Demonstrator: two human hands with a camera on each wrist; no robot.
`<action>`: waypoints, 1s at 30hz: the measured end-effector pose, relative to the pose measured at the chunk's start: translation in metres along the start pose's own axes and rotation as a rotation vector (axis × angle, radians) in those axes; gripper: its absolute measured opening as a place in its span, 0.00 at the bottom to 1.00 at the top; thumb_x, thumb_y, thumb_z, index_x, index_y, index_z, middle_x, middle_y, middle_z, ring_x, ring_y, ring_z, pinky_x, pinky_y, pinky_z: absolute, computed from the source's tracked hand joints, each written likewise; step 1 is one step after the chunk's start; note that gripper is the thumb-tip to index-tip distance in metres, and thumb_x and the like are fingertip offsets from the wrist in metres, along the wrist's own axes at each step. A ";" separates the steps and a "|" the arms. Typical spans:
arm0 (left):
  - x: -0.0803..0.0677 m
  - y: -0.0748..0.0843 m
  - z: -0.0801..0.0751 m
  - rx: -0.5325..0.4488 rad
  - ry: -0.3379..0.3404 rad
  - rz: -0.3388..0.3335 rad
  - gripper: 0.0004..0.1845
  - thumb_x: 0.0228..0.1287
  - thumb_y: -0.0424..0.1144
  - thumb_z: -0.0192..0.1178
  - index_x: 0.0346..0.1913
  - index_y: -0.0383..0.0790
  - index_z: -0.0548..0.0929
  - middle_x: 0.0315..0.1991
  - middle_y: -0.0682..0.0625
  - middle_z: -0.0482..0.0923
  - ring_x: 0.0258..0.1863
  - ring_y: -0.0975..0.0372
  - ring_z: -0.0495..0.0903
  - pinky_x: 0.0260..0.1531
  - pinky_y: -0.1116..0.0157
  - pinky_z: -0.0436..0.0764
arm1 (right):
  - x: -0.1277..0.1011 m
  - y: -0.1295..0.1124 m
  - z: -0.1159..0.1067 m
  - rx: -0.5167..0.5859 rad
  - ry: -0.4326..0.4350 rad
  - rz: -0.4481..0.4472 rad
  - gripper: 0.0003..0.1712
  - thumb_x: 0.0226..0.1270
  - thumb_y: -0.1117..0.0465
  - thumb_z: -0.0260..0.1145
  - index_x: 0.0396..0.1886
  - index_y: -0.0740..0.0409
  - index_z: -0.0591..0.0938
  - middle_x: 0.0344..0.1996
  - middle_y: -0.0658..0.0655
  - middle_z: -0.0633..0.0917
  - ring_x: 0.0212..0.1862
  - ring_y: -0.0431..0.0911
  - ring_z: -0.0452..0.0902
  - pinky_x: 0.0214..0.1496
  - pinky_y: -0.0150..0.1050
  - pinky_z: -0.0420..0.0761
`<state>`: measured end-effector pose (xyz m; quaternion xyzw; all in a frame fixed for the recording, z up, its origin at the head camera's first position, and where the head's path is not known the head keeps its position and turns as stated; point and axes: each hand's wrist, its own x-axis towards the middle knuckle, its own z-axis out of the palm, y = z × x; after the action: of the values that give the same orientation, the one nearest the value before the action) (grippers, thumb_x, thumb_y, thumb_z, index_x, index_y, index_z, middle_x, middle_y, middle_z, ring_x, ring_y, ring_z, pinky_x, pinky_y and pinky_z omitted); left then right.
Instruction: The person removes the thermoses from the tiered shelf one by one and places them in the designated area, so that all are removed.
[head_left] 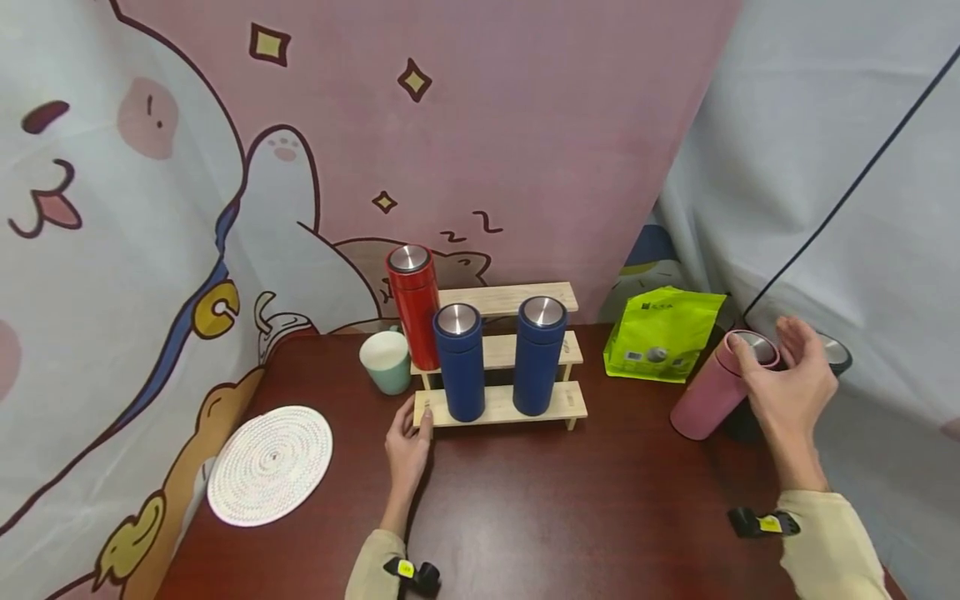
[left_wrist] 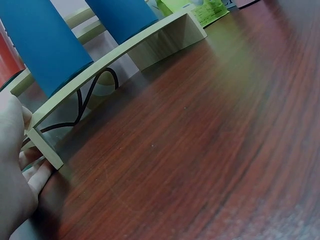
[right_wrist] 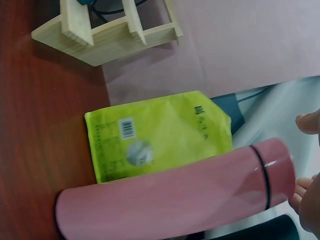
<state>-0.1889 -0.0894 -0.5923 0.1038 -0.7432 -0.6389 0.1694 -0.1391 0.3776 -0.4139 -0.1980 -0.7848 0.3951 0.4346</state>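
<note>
My left hand grips the left end of a stepped wooden rack, thumb on the lowest step and fingers around its side. Two blue thermos bottles, the left one and the right one, stand upright on that step. A red thermos bottle stands behind them at the rack's left. On the right, my right hand is at the top of a pink thermos bottle. Thumb and fingers are spread, and the right wrist view shows the thumb apart from the pink cap.
A green packet stands between rack and pink bottle. Behind the pink bottle is a dark green bottle, partly hidden by my right hand. A mint cup stands left of the rack, and a round woven mat lies farther left.
</note>
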 end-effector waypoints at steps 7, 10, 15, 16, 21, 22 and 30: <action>0.002 -0.001 -0.003 -0.016 -0.011 0.020 0.24 0.68 0.43 0.68 0.66 0.47 0.80 0.60 0.42 0.82 0.59 0.53 0.82 0.58 0.49 0.80 | 0.013 -0.025 0.005 0.028 -0.096 -0.021 0.37 0.62 0.53 0.76 0.70 0.54 0.75 0.64 0.58 0.81 0.67 0.45 0.76 0.70 0.31 0.71; 0.001 0.000 -0.004 -0.021 -0.016 0.018 0.24 0.68 0.43 0.68 0.66 0.46 0.80 0.59 0.41 0.83 0.58 0.52 0.83 0.57 0.48 0.80 | 0.017 -0.037 0.010 0.043 -0.128 -0.025 0.37 0.63 0.52 0.75 0.70 0.54 0.74 0.64 0.60 0.81 0.67 0.46 0.76 0.71 0.32 0.71; 0.000 -0.001 -0.004 -0.019 -0.014 0.015 0.25 0.68 0.43 0.68 0.66 0.45 0.80 0.58 0.40 0.84 0.58 0.52 0.83 0.57 0.48 0.80 | 0.022 -0.054 0.021 0.046 -0.173 -0.038 0.37 0.65 0.49 0.73 0.71 0.53 0.73 0.64 0.59 0.81 0.67 0.47 0.77 0.70 0.33 0.72; 0.000 0.000 -0.004 -0.020 -0.013 0.016 0.25 0.68 0.43 0.68 0.66 0.45 0.80 0.58 0.40 0.84 0.57 0.52 0.83 0.57 0.49 0.80 | 0.024 -0.057 0.023 0.054 -0.179 -0.046 0.37 0.65 0.50 0.73 0.71 0.52 0.74 0.64 0.59 0.81 0.66 0.48 0.77 0.70 0.34 0.72; 0.001 -0.001 -0.002 -0.026 -0.012 0.019 0.24 0.68 0.41 0.68 0.66 0.44 0.80 0.57 0.40 0.84 0.57 0.51 0.83 0.57 0.49 0.80 | 0.029 -0.070 0.035 0.096 -0.214 -0.048 0.37 0.64 0.50 0.74 0.71 0.52 0.74 0.64 0.59 0.81 0.66 0.50 0.77 0.70 0.35 0.73; 0.001 -0.001 -0.002 -0.027 -0.011 0.020 0.24 0.68 0.41 0.68 0.66 0.44 0.80 0.57 0.40 0.84 0.57 0.51 0.83 0.57 0.49 0.80 | 0.029 -0.072 0.038 0.103 -0.224 -0.040 0.37 0.64 0.50 0.74 0.71 0.52 0.73 0.65 0.59 0.81 0.66 0.51 0.77 0.70 0.35 0.73; 0.001 -0.002 0.000 -0.028 -0.007 0.022 0.24 0.68 0.40 0.67 0.66 0.44 0.80 0.57 0.39 0.84 0.57 0.50 0.83 0.56 0.49 0.80 | 0.034 -0.090 0.056 0.149 -0.282 -0.002 0.38 0.65 0.47 0.73 0.71 0.55 0.73 0.65 0.59 0.81 0.67 0.51 0.77 0.70 0.37 0.73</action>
<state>-0.1895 -0.0902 -0.5937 0.0908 -0.7360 -0.6476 0.1753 -0.2020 0.3196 -0.3421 -0.1068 -0.8067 0.4757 0.3341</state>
